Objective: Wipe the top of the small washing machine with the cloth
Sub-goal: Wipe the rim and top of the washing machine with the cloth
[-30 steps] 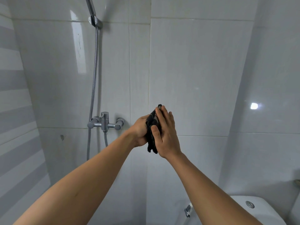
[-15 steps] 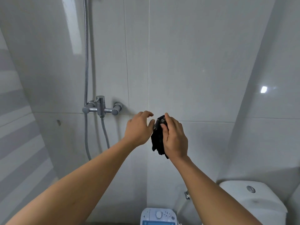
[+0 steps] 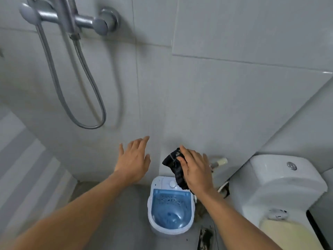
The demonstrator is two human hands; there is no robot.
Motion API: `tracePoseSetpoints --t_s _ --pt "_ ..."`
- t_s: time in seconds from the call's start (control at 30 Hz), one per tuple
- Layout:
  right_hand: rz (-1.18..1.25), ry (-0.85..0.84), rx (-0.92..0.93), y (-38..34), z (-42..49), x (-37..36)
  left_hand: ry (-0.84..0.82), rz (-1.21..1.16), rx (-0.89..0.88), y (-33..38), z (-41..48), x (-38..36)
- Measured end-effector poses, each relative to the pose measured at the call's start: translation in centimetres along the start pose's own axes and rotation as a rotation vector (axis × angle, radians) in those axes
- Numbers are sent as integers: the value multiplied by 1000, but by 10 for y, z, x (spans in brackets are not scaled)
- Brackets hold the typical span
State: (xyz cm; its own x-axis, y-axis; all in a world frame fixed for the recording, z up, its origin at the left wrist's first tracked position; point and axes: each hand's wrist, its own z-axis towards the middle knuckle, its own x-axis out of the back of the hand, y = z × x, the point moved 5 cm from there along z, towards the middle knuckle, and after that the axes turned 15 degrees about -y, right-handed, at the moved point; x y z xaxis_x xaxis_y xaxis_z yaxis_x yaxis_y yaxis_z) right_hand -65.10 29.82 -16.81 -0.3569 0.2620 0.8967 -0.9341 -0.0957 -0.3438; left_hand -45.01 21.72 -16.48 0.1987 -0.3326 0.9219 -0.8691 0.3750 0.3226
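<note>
Right hand [image 3: 195,171] pinches a crumpled black cloth [image 3: 175,167] above the rear edge of the small white washing machine with a blue translucent lid [image 3: 170,206]. Left hand [image 3: 134,160] is spread and empty, over bare grey floor. White ceramic toilet [image 3: 281,183] stands close beside the machine's right edge.

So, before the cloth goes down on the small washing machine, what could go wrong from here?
1. The cloth hangs loosely from the right hand over the washing machine; its blue tub looks open, so the cloth might drop inside.
2. Wiping the white panel could turn the round knob.
3. The machine looks light; with the left hand free and not steadying it, pressing hard may shift it.
</note>
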Motion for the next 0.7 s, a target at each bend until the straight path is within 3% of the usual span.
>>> tracePoseSetpoints --t_s 0.17,0.4,0.57,0.7 --pt "-102 -157 53 58 -23 -155 -116 69 -7 -60 50 -154" --pt "-178 -225 148 119 -24 -356 -50 91 4 -134 125 -335" --pt "-285 -360 152 136 -15 -446 59 114 -16 -166 168 -394" --pt "-270 -450 166 142 -20 -468 137 111 -61 -175 183 -413"
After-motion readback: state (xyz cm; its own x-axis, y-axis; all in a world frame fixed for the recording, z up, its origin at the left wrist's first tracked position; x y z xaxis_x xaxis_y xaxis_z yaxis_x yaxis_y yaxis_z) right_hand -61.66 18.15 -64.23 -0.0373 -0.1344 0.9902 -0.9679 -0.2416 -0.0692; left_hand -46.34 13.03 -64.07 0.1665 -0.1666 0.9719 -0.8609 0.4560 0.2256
